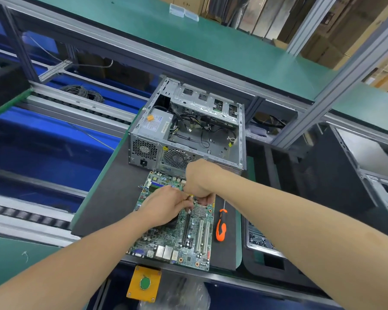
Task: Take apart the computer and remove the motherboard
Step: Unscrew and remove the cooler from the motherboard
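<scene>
The motherboard (173,233) already lies on the black mat (112,198) nearest the person, where the left hand (164,206) and right hand (197,182) meet, fingers curled on a small yellowish part (190,196), an orange screwdriver (221,227) beside, the gutted computer case (188,130) beyond, so removal looks essentially done.

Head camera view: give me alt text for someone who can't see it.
A motherboard lies flat on a dark mat, out of the open computer case behind it, while a person's left hand and right hand meet over its middle, working at something small and hidden. An orange-handled screwdriver lies beside the board on the right.
</scene>
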